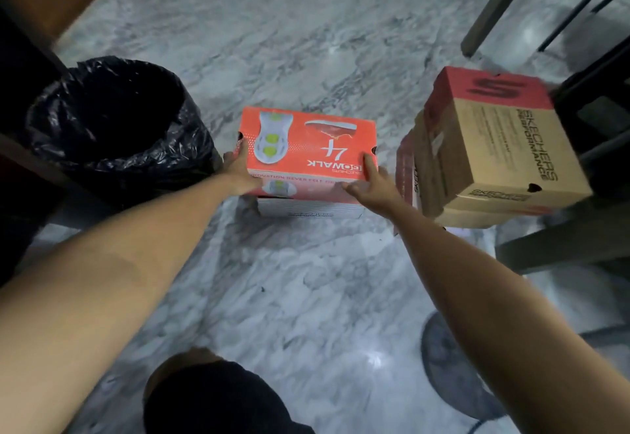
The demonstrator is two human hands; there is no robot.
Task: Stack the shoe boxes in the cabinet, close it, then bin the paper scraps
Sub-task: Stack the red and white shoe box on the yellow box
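An orange shoe box with a printed sole and the number 4 sits on the marble floor, centre of view. My left hand grips its near left corner, thumb up the left side. My right hand holds its near right corner, one finger lying on the lid. To the right stands a stack of brown shoe boxes, the top one with a red end and tilted. A bin lined with a black bag stands to the left of the orange box.
Dark cabinet or furniture edges run along the left. Metal furniture legs and a dark stool stand at the right. A round fan base lies on the floor near my right forearm. My knee is at the bottom.
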